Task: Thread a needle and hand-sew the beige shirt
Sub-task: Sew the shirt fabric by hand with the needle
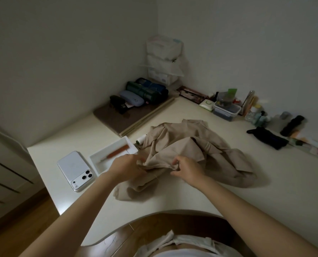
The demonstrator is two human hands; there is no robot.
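1. Left hand (125,166): fingers curled, pinching a fold of the beige shirt (184,134), back of hand up.
2. Right hand (187,168): fingers curled, pinching the same fold, near the left.
3. Both forearms bare, stretched forward, converging towards the hands; wrists roughly straight.

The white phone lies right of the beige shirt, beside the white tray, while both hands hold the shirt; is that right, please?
Not quite: the head view shows the white phone left of the beige shirt, beside the white tray, while the left hand and right hand hold the shirt.
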